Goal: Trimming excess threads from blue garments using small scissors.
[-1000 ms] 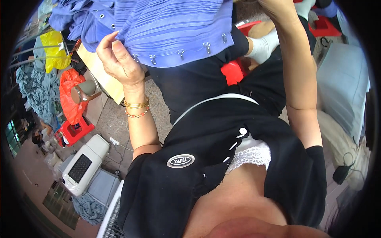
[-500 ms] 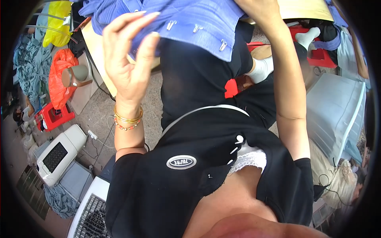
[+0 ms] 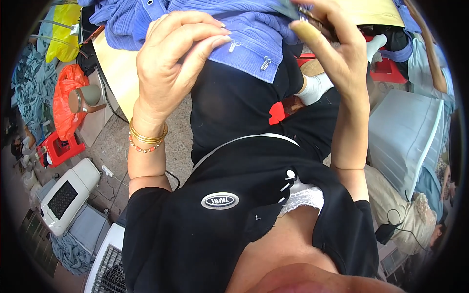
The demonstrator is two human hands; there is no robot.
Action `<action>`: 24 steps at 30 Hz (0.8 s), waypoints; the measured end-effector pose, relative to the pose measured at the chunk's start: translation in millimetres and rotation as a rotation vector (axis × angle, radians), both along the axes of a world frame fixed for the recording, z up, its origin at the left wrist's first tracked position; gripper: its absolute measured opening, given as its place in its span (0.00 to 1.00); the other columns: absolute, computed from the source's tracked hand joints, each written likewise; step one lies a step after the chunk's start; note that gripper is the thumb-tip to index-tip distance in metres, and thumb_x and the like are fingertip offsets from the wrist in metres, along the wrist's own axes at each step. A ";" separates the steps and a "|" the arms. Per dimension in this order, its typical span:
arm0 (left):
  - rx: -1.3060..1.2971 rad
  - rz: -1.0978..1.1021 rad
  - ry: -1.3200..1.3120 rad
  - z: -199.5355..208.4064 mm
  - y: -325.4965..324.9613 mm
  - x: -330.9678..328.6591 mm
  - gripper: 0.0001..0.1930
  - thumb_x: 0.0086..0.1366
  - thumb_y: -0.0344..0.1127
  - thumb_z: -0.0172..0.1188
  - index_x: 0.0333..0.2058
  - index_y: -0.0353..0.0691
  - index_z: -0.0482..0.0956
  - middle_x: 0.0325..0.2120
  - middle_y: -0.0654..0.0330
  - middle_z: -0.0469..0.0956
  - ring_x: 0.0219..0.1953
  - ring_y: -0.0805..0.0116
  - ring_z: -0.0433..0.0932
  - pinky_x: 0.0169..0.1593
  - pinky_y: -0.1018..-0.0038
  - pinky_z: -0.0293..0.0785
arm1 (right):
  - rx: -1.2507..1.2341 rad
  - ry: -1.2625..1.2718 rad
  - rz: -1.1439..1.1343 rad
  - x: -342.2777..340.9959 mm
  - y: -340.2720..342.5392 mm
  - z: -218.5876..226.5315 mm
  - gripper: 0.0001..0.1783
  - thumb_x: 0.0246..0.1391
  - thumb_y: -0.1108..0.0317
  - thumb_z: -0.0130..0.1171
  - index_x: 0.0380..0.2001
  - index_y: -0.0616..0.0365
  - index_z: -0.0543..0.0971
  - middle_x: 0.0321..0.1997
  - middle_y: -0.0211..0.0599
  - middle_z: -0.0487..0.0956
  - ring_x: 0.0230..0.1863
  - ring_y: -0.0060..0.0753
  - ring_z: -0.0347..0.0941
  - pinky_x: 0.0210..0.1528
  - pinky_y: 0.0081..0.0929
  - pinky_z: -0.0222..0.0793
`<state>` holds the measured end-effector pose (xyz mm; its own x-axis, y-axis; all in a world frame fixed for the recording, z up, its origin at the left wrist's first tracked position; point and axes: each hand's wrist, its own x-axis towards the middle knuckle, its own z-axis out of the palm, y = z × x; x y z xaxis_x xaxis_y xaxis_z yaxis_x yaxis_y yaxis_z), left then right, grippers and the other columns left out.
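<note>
A blue ribbed garment (image 3: 254, 53) lies over the yellow table edge and my lap, with small metal hooks (image 3: 235, 45) along its lower band. Over this band, my left hand (image 3: 173, 61) has thumb and fingertips pressed together beside one hook. Whatever lies in that pinch is too small to make out. Gold and beaded bracelets (image 3: 146, 139) circle the left wrist. Farther right, my right hand (image 3: 337, 46) curls around a small dark metallic tool (image 3: 307, 10), blurred and partly hidden by the fingers. A covering wraps the right thumb's tip.
At left are an orange bag (image 3: 68, 100), a red plastic stool (image 3: 61, 149), a white machine housing (image 3: 68, 195) and piled grey-blue cloth (image 3: 36, 83). A pale translucent bin (image 3: 403, 136) stands at right. Across the table, another person's white-socked foot (image 3: 315, 88) shows.
My left hand has closed from spread fingers into a pinch and moved right over the hooks. My right hand has drawn nearer, bringing the tool into view. The garment has shifted slightly in view.
</note>
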<state>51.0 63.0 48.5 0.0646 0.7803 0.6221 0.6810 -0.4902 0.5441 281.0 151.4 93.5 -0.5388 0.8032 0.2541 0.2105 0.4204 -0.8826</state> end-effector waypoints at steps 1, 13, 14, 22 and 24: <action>0.024 0.011 -0.017 -0.7 -0.1 2.1 0.03 0.57 0.27 0.67 0.32 0.40 0.84 0.32 0.64 0.83 0.38 0.67 0.81 0.45 0.74 0.70 | 0.159 0.058 0.078 4.7 8.9 -23.3 0.19 0.50 0.74 0.67 0.49 0.59 0.83 0.28 0.25 0.71 0.28 0.17 0.63 0.30 0.18 0.54; 0.040 0.040 0.062 4.3 -7.1 3.2 0.03 0.63 0.23 0.62 0.35 0.31 0.79 0.34 0.53 0.81 0.38 0.64 0.80 0.45 0.73 0.75 | 0.419 -0.216 0.374 1.7 12.3 -6.3 0.20 0.48 0.73 0.70 0.47 0.59 0.84 0.26 0.25 0.69 0.27 0.17 0.62 0.28 0.18 0.54; 0.039 0.042 0.063 3.6 -7.5 3.6 0.03 0.63 0.23 0.62 0.35 0.31 0.79 0.34 0.53 0.81 0.38 0.64 0.80 0.45 0.73 0.75 | 0.418 -0.215 0.375 0.8 10.3 -0.4 0.20 0.48 0.73 0.70 0.47 0.59 0.84 0.26 0.25 0.69 0.27 0.17 0.62 0.28 0.18 0.54; 0.053 0.040 0.002 1.9 -5.4 6.4 0.03 0.63 0.23 0.62 0.35 0.31 0.79 0.34 0.54 0.80 0.38 0.64 0.80 0.44 0.73 0.75 | 0.088 -0.192 0.234 -2.7 -2.2 21.7 0.17 0.47 0.73 0.72 0.43 0.62 0.84 0.22 0.32 0.75 0.24 0.24 0.68 0.28 0.23 0.61; 0.051 0.044 0.004 2.5 -5.4 6.8 0.03 0.63 0.23 0.62 0.35 0.31 0.79 0.34 0.54 0.80 0.38 0.64 0.80 0.44 0.73 0.75 | 0.098 -0.194 0.230 -3.1 -2.5 22.5 0.17 0.48 0.73 0.72 0.43 0.62 0.85 0.22 0.32 0.75 0.24 0.24 0.68 0.28 0.23 0.61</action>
